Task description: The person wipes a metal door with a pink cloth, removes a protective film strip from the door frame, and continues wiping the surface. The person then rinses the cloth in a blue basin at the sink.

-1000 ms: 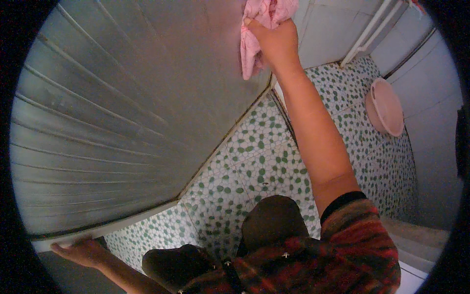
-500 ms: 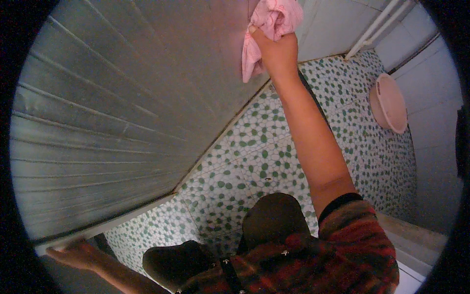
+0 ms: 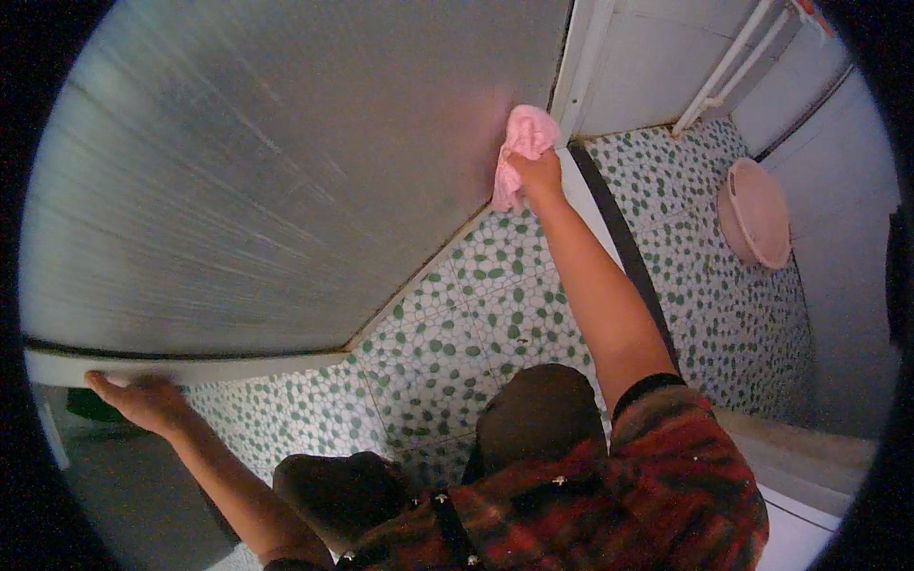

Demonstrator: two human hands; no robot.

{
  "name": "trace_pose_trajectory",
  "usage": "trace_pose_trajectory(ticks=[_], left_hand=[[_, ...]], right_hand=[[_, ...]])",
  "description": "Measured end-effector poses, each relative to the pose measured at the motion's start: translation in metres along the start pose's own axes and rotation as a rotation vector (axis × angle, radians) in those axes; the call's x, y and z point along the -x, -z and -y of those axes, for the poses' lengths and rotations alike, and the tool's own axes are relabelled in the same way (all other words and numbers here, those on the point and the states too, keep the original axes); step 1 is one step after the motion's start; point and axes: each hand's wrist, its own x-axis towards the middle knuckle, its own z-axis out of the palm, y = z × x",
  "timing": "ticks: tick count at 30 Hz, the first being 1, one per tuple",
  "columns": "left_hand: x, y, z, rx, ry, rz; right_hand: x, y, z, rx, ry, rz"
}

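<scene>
A large greyish, dull-sheened door panel point(image 3: 314, 190) stands to my left, its bottom edge along the tiled floor. My right hand point(image 3: 538, 176) is closed on a crumpled pink cloth point(image 3: 528, 133) and presses it to the panel, low down near the far side edge. My left hand point(image 3: 143, 400) is at the door's pale near edge point(image 3: 257, 366), its thumb stretched along it. The other fingers curl against that edge and are partly blurred.
Floor tiles point(image 3: 486, 343) show a green-and-white pebble pattern. A dark-edged pale sill point(image 3: 619, 238) crosses beneath my right arm. Beyond it, a pink plastic basin point(image 3: 754, 214) leans at the right wall, and white pipes point(image 3: 728, 71) run down the far corner.
The door has swung away from me at its near edge, my left hand moving with it. My right hand and the cloth have come lower in view, and the door's far side edge now shows.
</scene>
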Motion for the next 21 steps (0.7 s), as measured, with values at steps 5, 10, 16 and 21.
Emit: trace_pose_trajectory(ticks=[5, 10, 16, 21], left_hand=[[-0.007, 0.011, 0.008, -0.044, 0.138, -0.028], [-0.02, 0.015, 0.023, -0.074, 0.086, 0.014], [-0.019, 0.015, 0.02, 0.067, 0.157, 0.006], [-0.001, 0.028, 0.004, 0.203, 0.24, -0.042]], right_hand=[[0.033, 0.042, 0.038, -0.861, -0.216, 0.56], [0.053, 0.052, 0.065, -0.933, -0.274, 0.655], [0.066, 0.046, 0.085, -0.958, -0.24, 0.716], [0.082, 0.04, 0.129, -0.845, -0.031, 0.622]])
